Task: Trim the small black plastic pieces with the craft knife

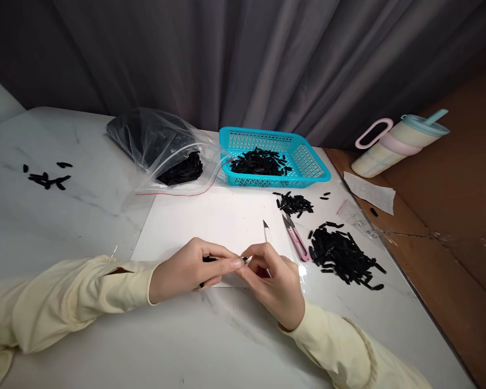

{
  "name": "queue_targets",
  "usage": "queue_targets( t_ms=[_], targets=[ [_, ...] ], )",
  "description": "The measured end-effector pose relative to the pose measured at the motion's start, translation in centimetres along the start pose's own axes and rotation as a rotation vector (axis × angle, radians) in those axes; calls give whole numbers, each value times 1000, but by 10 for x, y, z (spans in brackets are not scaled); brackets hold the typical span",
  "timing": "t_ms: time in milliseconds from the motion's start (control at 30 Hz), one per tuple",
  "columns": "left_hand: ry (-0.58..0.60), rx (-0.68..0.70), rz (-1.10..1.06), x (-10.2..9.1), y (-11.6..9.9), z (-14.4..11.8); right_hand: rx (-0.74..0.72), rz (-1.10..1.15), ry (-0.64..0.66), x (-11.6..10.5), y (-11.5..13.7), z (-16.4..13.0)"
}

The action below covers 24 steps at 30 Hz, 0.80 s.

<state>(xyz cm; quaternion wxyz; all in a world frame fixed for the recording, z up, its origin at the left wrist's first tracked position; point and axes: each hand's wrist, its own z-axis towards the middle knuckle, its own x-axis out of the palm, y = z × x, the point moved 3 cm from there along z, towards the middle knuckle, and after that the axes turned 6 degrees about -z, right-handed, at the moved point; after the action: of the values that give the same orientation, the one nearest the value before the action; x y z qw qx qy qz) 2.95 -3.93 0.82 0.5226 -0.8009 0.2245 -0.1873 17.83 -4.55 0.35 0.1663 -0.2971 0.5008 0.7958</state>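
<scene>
Centrally, head view: white sheet (210, 221) on the marble table (65, 227), taken as landmark. Left hand (186, 270), at the sheet's near edge, fingers closed on a small black piece (209, 260). Right hand (277, 283), touching the left at the fingertips, closed around a craft knife (266, 231) whose blade tip points away, over the sheet. Pink snips (295, 237) lie at the sheet's right edge; just beyond them to the right, a large pile of black pieces (342, 256). Smaller pile (294, 204) at the sheet's far right corner. Turquoise basket (314, 162) behind the sheet, holding more pieces. Clear plastic bag (162, 146) behind-left of the sheet. Scattered pieces (46, 178) well to the left. Tumbler (397, 143) lies far right.
</scene>
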Motion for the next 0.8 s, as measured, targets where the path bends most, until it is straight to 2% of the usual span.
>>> queue_targets(
  t_ms=[167, 267, 333, 433, 500, 600, 700, 800],
  targets=[
    [-41, 89, 99, -4, 4, 3, 46, 36, 70, 5, -1, 0],
    [-50, 118, 110, -8, 4, 5, 9, 58, 144, 4, -4, 3],
    [-46, 123, 81, -12, 4, 6, -106, -37, 148, -5, -7, 8],
    [-8, 80, -25, -16, 6, 8, -248, -363, 64, -31, -12, 20],
    [29, 0, -139, -18, 9, 11, -135, -586, 118, -47, -20, 27],
    [90, -110, -316, -19, 12, 14, 35, -784, 358, -53, -26, 26],
    [145, -186, -458, -19, 13, 16, 74, -869, 506, -42, -24, 16],
    [179, -247, -529, -18, 13, 16, 57, -965, 515, -33, -23, 12]
  ],
)
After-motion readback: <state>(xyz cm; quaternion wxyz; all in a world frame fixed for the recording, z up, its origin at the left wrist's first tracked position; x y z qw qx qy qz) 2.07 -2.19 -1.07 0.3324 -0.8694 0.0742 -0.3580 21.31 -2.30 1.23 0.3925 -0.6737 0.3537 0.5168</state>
